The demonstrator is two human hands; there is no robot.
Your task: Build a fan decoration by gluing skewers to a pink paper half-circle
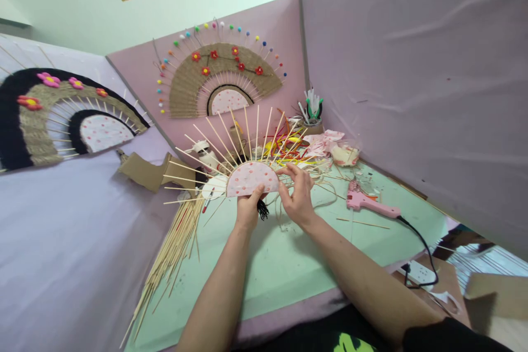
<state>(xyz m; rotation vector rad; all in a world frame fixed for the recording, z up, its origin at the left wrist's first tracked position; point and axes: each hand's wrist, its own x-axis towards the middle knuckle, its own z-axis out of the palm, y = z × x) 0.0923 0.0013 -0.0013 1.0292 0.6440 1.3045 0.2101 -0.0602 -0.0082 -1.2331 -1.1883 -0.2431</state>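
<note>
A half-round piece [247, 178] covered in white cloth with pinkish-red dots is held up over the green table, with thin wooden sticks [223, 139] fanning out from its curved edge. My left hand [248, 209] grips its straight lower edge, thumb on the front and fingers hidden behind. At the right corner of the piece is my right hand [299, 195], its thumb and index finger bent close around the edge; what they pinch is too small to make out. A black tassel [263, 209] hangs just below the piece, beside my left hand.
A pink glue gun [371, 203] with a black cord lies on the green table [297, 264] at right. Many loose sticks [173, 247] spread along the left edge. Colored strips [284, 143] and cloth scraps [325, 142] pile up behind. A finished fan [181, 88] hangs on the back panel.
</note>
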